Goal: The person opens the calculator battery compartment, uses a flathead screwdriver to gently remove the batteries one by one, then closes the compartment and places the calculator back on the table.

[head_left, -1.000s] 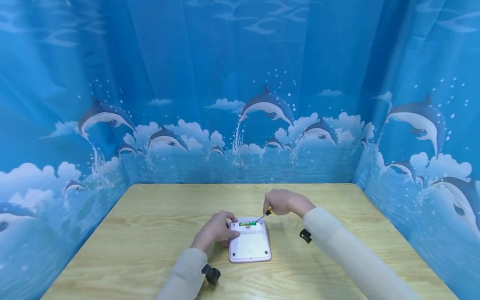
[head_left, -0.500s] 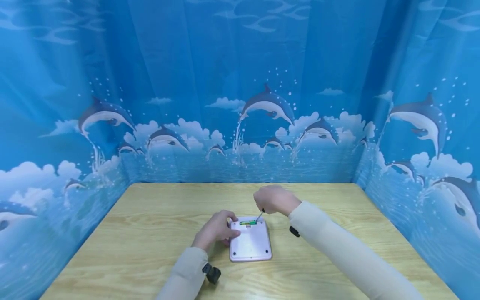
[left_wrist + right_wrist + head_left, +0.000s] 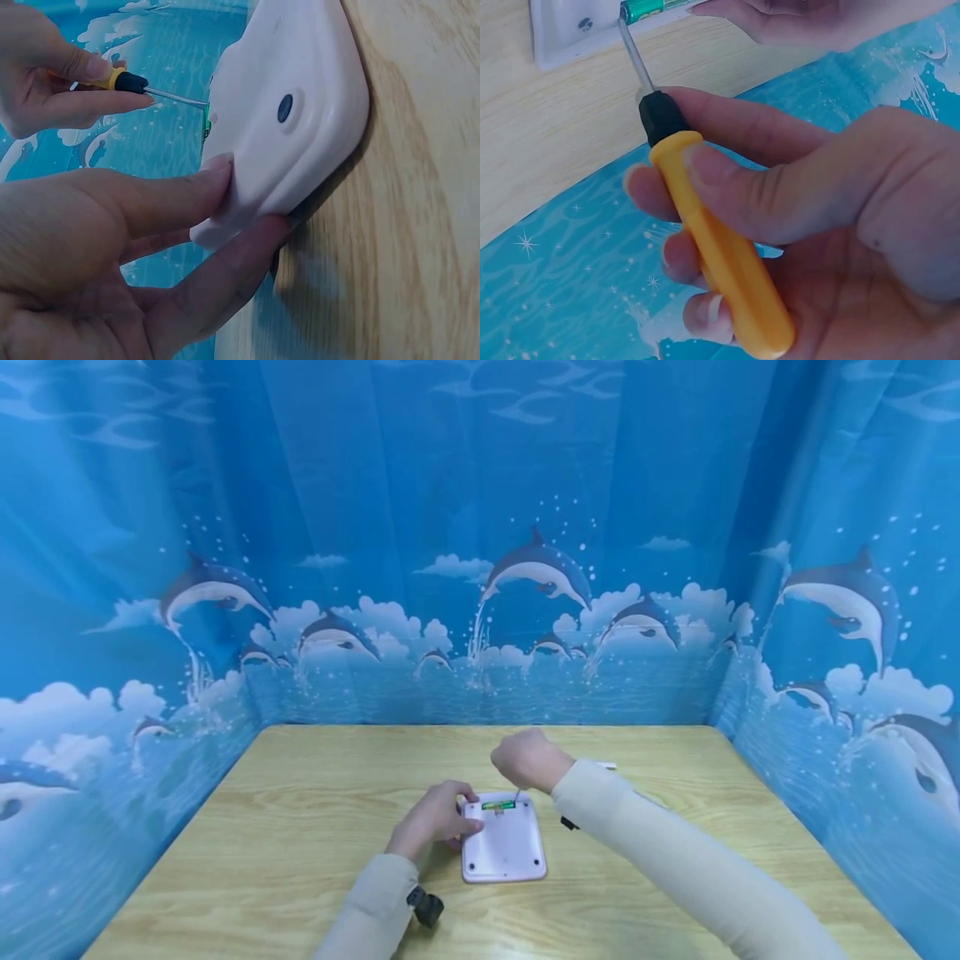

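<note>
A flat white device [image 3: 504, 847] lies on the table with its rubber-footed underside up; its exact kind is not plain. A green battery [image 3: 498, 806] sits in the open slot near its far edge. My left hand [image 3: 433, 817] grips the device's left edge, thumb on top and fingers beneath, as the left wrist view shows. In my right hand [image 3: 528, 760] is a screwdriver [image 3: 716, 240] with a yellow handle and black collar. Its metal tip meets the right end of the battery [image 3: 641, 9] in the right wrist view. From the head, the handle is hidden behind the hand.
The wooden table [image 3: 322, 835] extends around the device on all sides. A thin white piece [image 3: 606, 766] lies behind the right sleeve, mostly covered by it. A blue dolphin-print curtain [image 3: 450, 527] encloses the table's back and sides.
My right hand has moved left and slightly away from me, and the screwdriver now stands steeper at the battery's end. The left hand keeps its grip. A white piece has come into view behind the sleeve.
</note>
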Demonstrator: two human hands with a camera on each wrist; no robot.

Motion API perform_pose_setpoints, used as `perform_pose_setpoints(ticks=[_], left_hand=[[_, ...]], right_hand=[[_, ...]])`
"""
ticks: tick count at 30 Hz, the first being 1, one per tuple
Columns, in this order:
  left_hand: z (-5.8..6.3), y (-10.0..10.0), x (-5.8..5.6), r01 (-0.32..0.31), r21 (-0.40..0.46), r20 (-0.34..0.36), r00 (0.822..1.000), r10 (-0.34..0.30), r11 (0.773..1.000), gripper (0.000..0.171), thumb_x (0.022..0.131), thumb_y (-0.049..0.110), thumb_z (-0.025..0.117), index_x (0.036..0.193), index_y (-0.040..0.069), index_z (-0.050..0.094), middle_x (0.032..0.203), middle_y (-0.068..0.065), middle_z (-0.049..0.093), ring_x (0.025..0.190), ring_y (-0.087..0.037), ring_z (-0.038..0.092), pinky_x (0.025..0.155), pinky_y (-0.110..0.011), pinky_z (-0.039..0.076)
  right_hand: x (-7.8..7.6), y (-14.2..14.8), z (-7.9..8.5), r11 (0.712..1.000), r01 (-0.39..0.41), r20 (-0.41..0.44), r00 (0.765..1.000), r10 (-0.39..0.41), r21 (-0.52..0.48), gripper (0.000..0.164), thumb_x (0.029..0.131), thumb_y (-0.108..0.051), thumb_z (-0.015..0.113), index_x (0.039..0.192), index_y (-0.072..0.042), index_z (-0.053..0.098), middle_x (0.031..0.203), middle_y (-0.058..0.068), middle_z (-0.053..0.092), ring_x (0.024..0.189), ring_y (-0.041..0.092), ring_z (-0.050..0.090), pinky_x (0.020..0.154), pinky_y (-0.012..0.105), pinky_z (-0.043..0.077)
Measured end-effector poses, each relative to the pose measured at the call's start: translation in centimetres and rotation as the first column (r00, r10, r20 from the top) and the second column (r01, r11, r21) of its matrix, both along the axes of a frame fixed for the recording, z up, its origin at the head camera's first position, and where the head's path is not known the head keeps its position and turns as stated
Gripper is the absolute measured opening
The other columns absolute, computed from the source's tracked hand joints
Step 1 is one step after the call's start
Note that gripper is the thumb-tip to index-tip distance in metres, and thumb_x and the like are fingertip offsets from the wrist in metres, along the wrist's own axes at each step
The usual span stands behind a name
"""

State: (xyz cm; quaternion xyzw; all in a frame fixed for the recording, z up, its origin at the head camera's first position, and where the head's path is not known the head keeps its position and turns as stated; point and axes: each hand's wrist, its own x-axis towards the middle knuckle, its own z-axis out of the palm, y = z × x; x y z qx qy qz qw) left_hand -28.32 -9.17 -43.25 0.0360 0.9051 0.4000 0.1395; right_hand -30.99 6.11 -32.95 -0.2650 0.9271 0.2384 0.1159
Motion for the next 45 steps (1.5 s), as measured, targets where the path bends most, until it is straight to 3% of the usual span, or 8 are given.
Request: perform_pose_setpoints(ticks=[5,11,16,19,28,35,39,45], left_hand=[[0.0,0.1,0.1,-0.004,-0.007,-0.006,1.0,0.004,1.0,0.033,0.089,0.01,0.08,0.119,0.007,0.068,0.097,-0.011,0.065,0.071,-0.021,0.067,0.059,-0.031,0.063],[-0.1,0.0,0.0,0.01,-0.005,-0.019,1.0,-0.011,1.0,0.034,0.089,0.009,0.079,0.121,0.006,0.068,0.096,-0.012,0.064,0.067,-0.021,0.067,0.057,-0.03,0.062],[-0.2,-0.1,-0.1,0.031,-0.006,-0.034,0.999,-0.031,1.0,0.035,0.089,0.008,0.08,0.122,0.005,0.068,0.093,-0.012,0.064,0.066,-0.02,0.066,0.056,-0.029,0.062],[-0.2,-0.1,-0.2,0.032,0.003,-0.034,0.999,-0.032,0.999,0.035,0.088,0.008,0.08,0.121,0.005,0.069,0.091,-0.011,0.063,0.066,-0.021,0.066,0.056,-0.03,0.062],[-0.1,-0.1,-0.2,0.028,0.011,-0.042,0.999,-0.028,1.0,0.037,0.088,0.008,0.081,0.122,0.004,0.069,0.09,-0.012,0.062,0.066,-0.021,0.066,0.055,-0.029,0.062],[-0.2,-0.2,-0.2,0.035,0.017,-0.044,0.998,-0.034,0.999,0.036,0.087,0.006,0.081,0.121,0.003,0.069,0.089,-0.012,0.062,0.063,-0.021,0.066,0.055,-0.03,0.062],[-0.1,-0.1,-0.3,0.026,0.019,-0.039,0.999,-0.025,0.999,0.036,0.087,0.006,0.081,0.121,0.003,0.069,0.089,-0.012,0.063,0.063,-0.02,0.066,0.055,-0.029,0.062],[0.0,0.0,-0.2,0.005,0.046,-0.022,1.0,-0.004,0.999,0.038,0.087,0.004,0.081,0.122,0.002,0.069,0.09,-0.013,0.063,0.063,-0.021,0.066,0.055,-0.03,0.063]], right_hand=[[-0.6,0.3,-0.1,1.0,-0.013,0.027,1.0,0.013,-0.022,0.016,0.104,-0.007,0.055,0.1,-0.013,0.07,0.079,0.0,0.06,0.061,0.011,0.042,0.055,0.024,0.038],[-2.2,1.8,-0.2,0.99,0.042,0.171,0.985,-0.018,-0.134,0.036,0.104,-0.007,0.056,0.069,-0.017,0.054,0.062,-0.003,0.032,0.057,0.012,0.023,0.057,0.028,0.026],[-3.3,4.1,-0.3,0.966,0.053,0.246,0.969,0.012,-0.253,0.031,0.099,0.006,0.059,0.089,-0.015,0.08,0.083,-0.006,0.07,0.077,0.011,0.059,0.069,0.027,0.045],[-3.7,5.7,-0.7,0.942,0.051,0.275,0.96,0.044,-0.332,0.042,0.097,0.014,0.055,0.106,-0.017,0.082,0.11,-0.002,0.079,0.103,0.019,0.07,0.077,0.026,0.053],[-4.5,9.0,-2.2,0.831,0.006,0.334,0.917,0.216,-0.556,0.046,0.092,0.017,0.047,0.111,-0.009,0.08,0.111,0.006,0.08,0.054,0.004,0.037,0.06,0.02,0.034],[-4.7,10.4,-3.7,0.764,0.006,0.333,0.902,0.274,-0.646,0.045,0.088,0.017,0.051,0.113,-0.007,0.079,0.109,0.008,0.08,0.081,0.02,0.073,0.062,0.018,0.039],[-4.6,10.9,-4.3,0.72,0.004,0.326,0.894,0.309,-0.694,0.043,0.087,0.018,0.053,0.112,-0.004,0.079,0.11,0.011,0.08,0.092,0.027,0.076,0.066,0.017,0.043],[-4.7,11.6,-5.1,0.673,0.024,0.336,0.879,0.338,-0.739,0.035,0.09,0.016,0.057,0.114,-0.001,0.078,0.111,0.016,0.078,0.072,0.016,0.063,0.063,0.018,0.042]])
